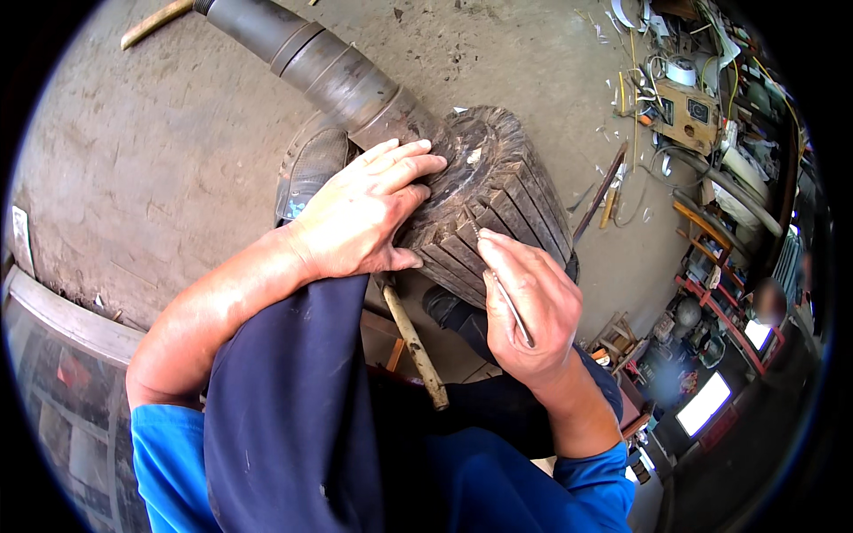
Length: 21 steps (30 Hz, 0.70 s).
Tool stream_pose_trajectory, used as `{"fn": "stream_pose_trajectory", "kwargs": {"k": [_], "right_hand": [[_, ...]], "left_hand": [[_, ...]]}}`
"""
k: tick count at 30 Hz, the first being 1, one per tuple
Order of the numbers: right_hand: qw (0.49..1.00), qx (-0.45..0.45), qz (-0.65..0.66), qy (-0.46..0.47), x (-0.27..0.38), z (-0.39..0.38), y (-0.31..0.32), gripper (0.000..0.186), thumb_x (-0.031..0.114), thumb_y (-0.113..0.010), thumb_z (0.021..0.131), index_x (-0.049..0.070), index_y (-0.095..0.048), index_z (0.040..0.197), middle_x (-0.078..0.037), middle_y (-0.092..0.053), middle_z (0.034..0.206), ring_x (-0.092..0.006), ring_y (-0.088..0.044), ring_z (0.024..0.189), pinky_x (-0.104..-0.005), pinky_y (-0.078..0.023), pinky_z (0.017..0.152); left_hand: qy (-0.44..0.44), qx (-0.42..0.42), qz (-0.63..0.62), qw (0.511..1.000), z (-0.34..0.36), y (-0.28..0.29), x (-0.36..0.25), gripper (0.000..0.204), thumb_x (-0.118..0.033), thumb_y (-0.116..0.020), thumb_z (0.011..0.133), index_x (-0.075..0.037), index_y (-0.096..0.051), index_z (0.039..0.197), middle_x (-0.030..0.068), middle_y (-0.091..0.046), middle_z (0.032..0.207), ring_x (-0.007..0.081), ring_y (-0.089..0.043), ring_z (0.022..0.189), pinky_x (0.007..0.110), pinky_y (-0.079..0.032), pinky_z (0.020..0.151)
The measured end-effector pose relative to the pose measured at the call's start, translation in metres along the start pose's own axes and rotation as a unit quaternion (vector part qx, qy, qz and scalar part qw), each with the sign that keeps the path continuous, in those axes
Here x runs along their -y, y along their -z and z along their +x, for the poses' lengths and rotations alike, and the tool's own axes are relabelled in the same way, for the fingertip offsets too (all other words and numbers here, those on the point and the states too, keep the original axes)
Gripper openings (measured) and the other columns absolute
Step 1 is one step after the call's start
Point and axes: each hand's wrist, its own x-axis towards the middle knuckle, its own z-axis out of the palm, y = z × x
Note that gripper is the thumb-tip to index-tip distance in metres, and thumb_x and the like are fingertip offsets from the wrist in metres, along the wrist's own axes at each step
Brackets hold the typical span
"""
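**Hands on a slotted rotor**

Head view: the left hand (pixel 369 213) lies flat, fingers spread, on the end of the dark slotted rotor (pixel 498 200), which sits on its steel shaft (pixel 311 58) over the concrete floor (pixel 160 151). The right hand (pixel 529 306) pinches a thin metal pick (pixel 502 284) (tip in a slot).

On my feed, two bright white rectangular screens or lit panels (pixel 704 402) sit at the lower right edge: the larger one tilted, a smaller one (pixel 758 333) above it near red shelving. Both are too blurred to confirm their kind. I see no packages, labels or signs.
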Motion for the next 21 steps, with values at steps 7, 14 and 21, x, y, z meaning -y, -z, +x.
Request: {"fn": "stream_pose_trajectory", "kwargs": {"k": [7, 14, 21], "right_hand": [[0.997, 0.038, 0.061, -0.030, -0.006, 0.013, 0.012, 0.034, -0.011, -0.073, 0.083, -0.005, -0.072, 0.116, -0.022, -0.075, 0.108, -0.0364, -0.075, 0.092, -0.0407, -0.061, 0.081], [0.993, 0.025, 0.102, -0.056, -0.008, 0.004, 0.018, 0.029, -0.010, -0.072, 0.084, -0.007, -0.073, 0.113, -0.025, -0.076, 0.108, -0.0381, -0.076, 0.092, -0.0400, -0.061, 0.082], [0.996, 0.043, 0.070, -0.023, -0.007, 0.010, 0.016, 0.034, -0.011, -0.073, 0.081, -0.005, -0.072, 0.115, -0.023, -0.076, 0.108, -0.0380, -0.075, 0.092, -0.0406, -0.061, 0.081]], "left_hand": [[0.002, 0.002, -0.003, 1.000, 0.000, 0.000, 0.002, 0.079, -0.039, -0.091, 0.069, 0.008, -0.067, 0.128, 0.0195, -0.047, 0.158, 0.0390, -0.037, 0.154, 0.055, -0.028, 0.128], [-0.002, -0.008, -0.009, 1.000, -0.001, 0.000, 0.001, 0.080, -0.038, -0.092, 0.067, 0.008, -0.067, 0.127, 0.0190, -0.047, 0.158, 0.0387, -0.037, 0.155, 0.055, -0.028, 0.128], [0.006, 0.000, -0.005, 1.000, -0.002, 0.000, 0.001, 0.079, -0.038, -0.092, 0.067, 0.008, -0.067, 0.127, 0.0188, -0.047, 0.159, 0.0385, -0.037, 0.154, 0.055, -0.029, 0.128]]}}
